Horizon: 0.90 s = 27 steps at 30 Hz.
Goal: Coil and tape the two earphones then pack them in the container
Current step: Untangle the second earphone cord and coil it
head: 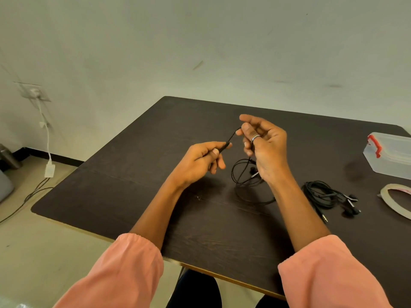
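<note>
Both hands are raised above the dark worktop [124,181], near its middle. The left hand [201,161] is closed, and its thumb and fingers pinch a small black part of the first earphone [243,174]. The right hand [265,145] is half closed; its fingertips hold the same cable a little higher, and a ring sits on one finger. From the right hand the cable hangs down in loose loops that reach the worktop. The second earphone [327,196] lies untouched in a loose bundle at 4 o'clock from the hands. The tape [393,201] lies flat at 3 o'clock, at the edge of the view. The container [391,154], clear with a red latch, stands just behind the tape.
</note>
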Motion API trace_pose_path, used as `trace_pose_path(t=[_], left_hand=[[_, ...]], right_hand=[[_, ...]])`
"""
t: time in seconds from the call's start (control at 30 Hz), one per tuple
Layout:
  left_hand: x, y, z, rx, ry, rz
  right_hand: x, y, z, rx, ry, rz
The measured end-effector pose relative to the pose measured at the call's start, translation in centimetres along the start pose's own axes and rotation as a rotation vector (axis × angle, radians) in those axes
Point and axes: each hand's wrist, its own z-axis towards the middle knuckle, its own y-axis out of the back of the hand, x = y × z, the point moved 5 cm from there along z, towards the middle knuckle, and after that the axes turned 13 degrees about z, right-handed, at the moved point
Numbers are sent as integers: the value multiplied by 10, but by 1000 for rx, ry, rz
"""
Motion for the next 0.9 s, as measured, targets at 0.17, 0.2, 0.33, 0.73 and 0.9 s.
trace_pose_path(t=[0.17,0.2,0.33,0.73,0.9], left_hand=[[-5,2,-1,31,9,-274],[-5,2,-1,41,27,-354],[-3,0,-2,120,91,-659],[12,26,5,-312,142,-1053],[16,29,2,-497,199,-846]], right_hand=[[6,13,7,-99,93,-149],[4,14,7,-105,108,-201],[-8,12,8,-50,186,-483],[-28,-31,-8,455,276,-1035],[-42,-59,-28,673,226,-1276]])
